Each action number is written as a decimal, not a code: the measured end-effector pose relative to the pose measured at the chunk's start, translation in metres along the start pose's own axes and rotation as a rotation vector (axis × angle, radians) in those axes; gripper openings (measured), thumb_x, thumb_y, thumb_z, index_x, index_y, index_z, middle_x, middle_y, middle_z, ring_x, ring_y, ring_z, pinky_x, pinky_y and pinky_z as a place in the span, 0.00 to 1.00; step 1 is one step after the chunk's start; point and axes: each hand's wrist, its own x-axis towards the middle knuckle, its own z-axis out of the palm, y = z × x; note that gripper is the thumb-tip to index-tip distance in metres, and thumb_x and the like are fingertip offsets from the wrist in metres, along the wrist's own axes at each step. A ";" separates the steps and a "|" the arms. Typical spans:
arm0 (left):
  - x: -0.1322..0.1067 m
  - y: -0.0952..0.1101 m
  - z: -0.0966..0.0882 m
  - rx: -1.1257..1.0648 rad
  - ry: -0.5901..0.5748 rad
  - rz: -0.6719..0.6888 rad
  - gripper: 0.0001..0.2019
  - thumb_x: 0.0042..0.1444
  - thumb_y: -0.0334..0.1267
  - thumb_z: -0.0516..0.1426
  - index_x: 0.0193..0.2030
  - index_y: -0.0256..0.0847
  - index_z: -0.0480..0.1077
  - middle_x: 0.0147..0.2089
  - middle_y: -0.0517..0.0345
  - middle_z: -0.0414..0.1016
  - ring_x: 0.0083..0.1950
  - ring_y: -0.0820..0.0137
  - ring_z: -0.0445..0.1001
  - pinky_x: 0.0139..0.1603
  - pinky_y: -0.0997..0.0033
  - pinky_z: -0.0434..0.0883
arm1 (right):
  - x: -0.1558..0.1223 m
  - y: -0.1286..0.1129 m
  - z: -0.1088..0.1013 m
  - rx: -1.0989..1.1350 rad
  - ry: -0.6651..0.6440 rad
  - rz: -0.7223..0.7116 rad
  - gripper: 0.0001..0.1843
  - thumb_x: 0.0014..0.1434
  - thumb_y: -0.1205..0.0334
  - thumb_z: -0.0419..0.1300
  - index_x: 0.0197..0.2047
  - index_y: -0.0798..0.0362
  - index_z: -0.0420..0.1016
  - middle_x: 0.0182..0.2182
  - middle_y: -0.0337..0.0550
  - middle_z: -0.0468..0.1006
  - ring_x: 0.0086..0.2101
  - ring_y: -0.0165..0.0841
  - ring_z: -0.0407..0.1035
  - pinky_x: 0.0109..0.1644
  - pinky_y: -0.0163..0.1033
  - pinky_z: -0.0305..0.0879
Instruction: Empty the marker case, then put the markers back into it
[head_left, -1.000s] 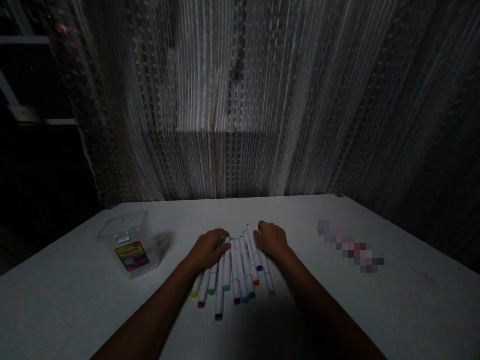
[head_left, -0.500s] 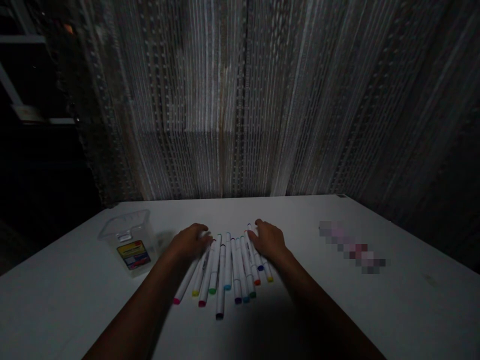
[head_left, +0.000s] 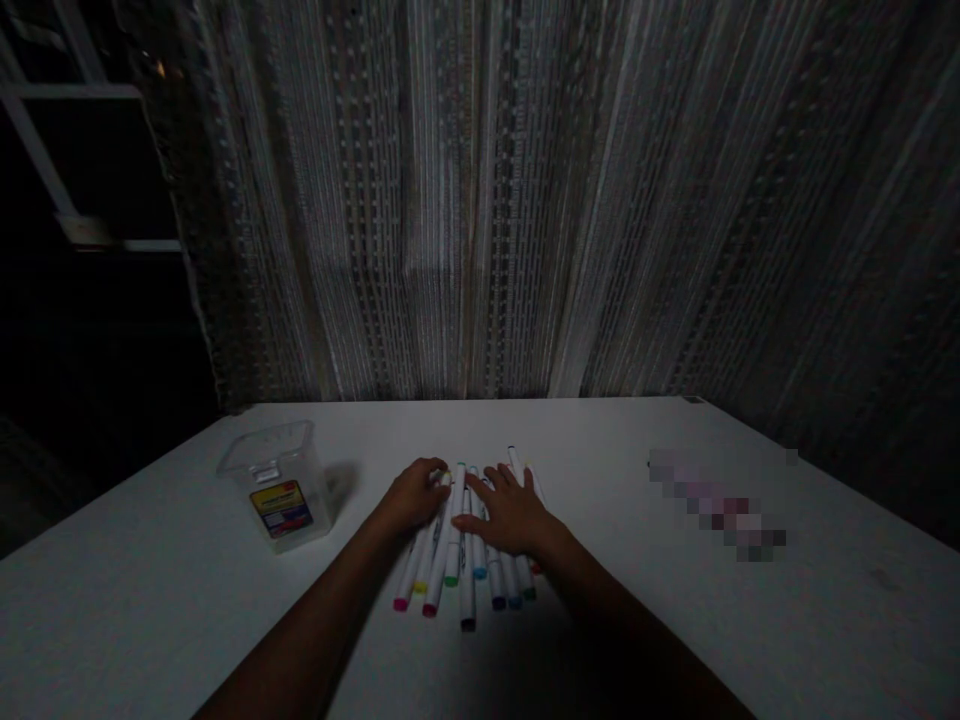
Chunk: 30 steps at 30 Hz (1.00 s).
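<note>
- Left hand (head_left: 414,495): curled over far ends of the markers (head_left: 467,590); grip cannot be told.
- Right hand (head_left: 507,512): spread across the markers.
- Clear plastic tub (head_left: 276,488): on the desk (head_left: 150,600), left of the markers.

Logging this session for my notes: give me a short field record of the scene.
Markers: white barrels, coloured caps, fanned on a white table
Left hand: curled over the markers' upper ends, hold unclear
Right hand: open, fingers spread across the markers
Nearby: clear plastic tub, labelled, to the left; pixelated object to the right
Behind: hanging string curtain
</note>
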 end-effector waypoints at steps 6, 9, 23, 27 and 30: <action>-0.003 0.009 0.007 -0.090 0.085 0.043 0.16 0.48 0.37 0.55 0.45 0.36 0.70 0.43 0.50 0.75 0.38 0.67 0.74 0.41 0.70 0.70 | -0.002 0.009 -0.009 0.014 0.026 0.041 0.43 0.52 0.32 0.42 0.64 0.50 0.49 0.61 0.56 0.53 0.61 0.51 0.40 0.58 0.62 0.30; -0.006 0.020 -0.015 -0.117 0.163 0.090 0.14 0.49 0.38 0.54 0.43 0.38 0.70 0.42 0.51 0.75 0.35 0.69 0.74 0.38 0.70 0.70 | -0.002 0.004 -0.009 0.021 0.067 0.041 0.41 0.55 0.35 0.43 0.63 0.52 0.50 0.61 0.56 0.53 0.61 0.49 0.40 0.59 0.60 0.32; -0.062 -0.045 -0.141 -0.150 1.063 0.010 0.15 0.51 0.46 0.50 0.41 0.40 0.66 0.53 0.50 0.62 0.58 0.58 0.59 0.59 0.56 0.57 | 0.005 -0.062 0.000 -0.178 0.155 -0.268 0.17 0.58 0.54 0.51 0.40 0.57 0.74 0.44 0.53 0.70 0.48 0.43 0.61 0.54 0.48 0.51; -0.052 -0.058 -0.128 -0.481 0.820 -0.129 0.19 0.49 0.50 0.50 0.42 0.40 0.64 0.40 0.54 0.70 0.42 0.64 0.70 0.42 0.64 0.69 | 0.006 -0.067 0.001 -0.208 0.196 -0.189 0.14 0.55 0.62 0.51 0.39 0.57 0.75 0.44 0.56 0.71 0.47 0.43 0.62 0.51 0.47 0.55; -0.046 -0.046 -0.116 -0.509 0.768 -0.111 0.20 0.49 0.52 0.51 0.43 0.40 0.64 0.36 0.57 0.70 0.35 0.68 0.71 0.36 0.69 0.69 | 0.008 -0.076 0.004 -0.266 0.199 -0.156 0.14 0.52 0.64 0.52 0.37 0.58 0.75 0.42 0.58 0.72 0.46 0.45 0.63 0.49 0.50 0.56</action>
